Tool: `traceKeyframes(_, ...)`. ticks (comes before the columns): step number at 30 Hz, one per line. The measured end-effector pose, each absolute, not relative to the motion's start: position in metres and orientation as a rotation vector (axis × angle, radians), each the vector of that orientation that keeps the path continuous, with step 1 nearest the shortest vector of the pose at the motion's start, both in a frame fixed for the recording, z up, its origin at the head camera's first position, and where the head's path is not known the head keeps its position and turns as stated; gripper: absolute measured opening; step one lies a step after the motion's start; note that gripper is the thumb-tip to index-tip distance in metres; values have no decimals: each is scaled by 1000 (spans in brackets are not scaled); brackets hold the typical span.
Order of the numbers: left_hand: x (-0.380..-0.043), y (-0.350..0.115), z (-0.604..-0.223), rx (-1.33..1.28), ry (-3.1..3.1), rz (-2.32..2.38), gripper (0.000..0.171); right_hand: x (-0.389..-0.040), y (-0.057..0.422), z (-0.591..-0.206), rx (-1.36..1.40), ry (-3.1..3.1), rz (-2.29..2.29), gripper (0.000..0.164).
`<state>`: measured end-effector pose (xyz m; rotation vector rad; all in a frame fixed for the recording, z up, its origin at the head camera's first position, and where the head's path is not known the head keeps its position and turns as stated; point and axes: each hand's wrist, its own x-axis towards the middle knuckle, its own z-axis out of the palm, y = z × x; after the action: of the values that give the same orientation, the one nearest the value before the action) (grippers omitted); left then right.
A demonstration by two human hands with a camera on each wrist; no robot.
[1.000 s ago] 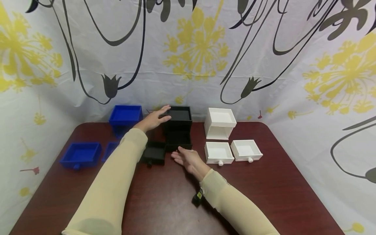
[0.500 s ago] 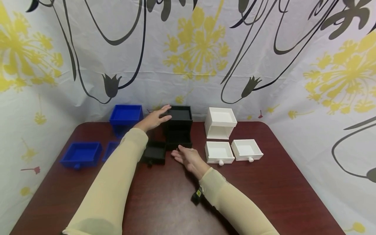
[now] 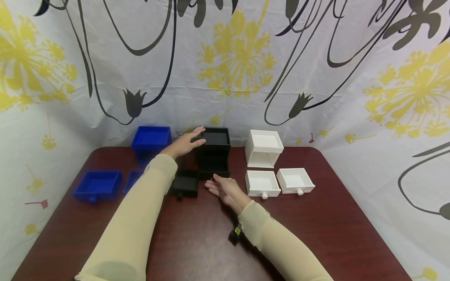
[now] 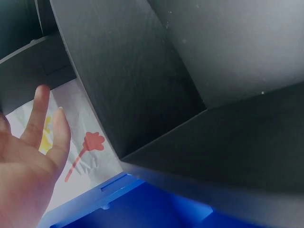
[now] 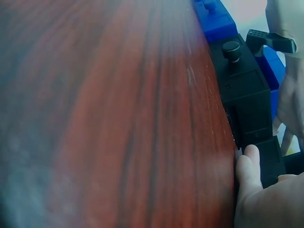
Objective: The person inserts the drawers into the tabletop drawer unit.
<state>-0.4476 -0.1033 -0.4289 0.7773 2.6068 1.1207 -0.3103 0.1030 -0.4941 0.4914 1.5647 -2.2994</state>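
Observation:
A small black cabinet (image 3: 215, 137) stands at the table's back, with a black drawer (image 3: 213, 168) jutting from its lower part. My left hand (image 3: 182, 143) is spread, its fingertips at the cabinet's upper left edge. In front of the jutting drawer is my right hand (image 3: 227, 190), fingers extended to the left and thumb at the drawer's front. The right wrist view shows that thumb (image 5: 249, 171) raised against the black front. A second black drawer (image 3: 184, 181), with a round knob (image 5: 231, 51), lies loose left of the cabinet, under the left forearm.
On the left stand a blue cabinet (image 3: 151, 136) and two blue drawers, one (image 3: 96, 185) in full view and one (image 3: 131, 180) partly behind my sleeve. To the right are a white cabinet (image 3: 264, 146) and two white drawers (image 3: 261, 183). A patterned cloth (image 3: 239, 109) hangs behind the table.

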Motion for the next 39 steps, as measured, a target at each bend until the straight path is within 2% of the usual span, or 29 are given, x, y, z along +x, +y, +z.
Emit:
traceKeyframes(11,-448,-103,-428,787,2583,1149,71,-314,103,-493,497,1541,-2302,45)
traceKeyframes(24,-448,-105,-429,780,2583,1147,73,-319,102,-495,510,1516,-2300,35)
traceKeyframes(39,-450,-105,-431,784,2566,1168,75,-325,103,-495,525,1487,-2316,38)
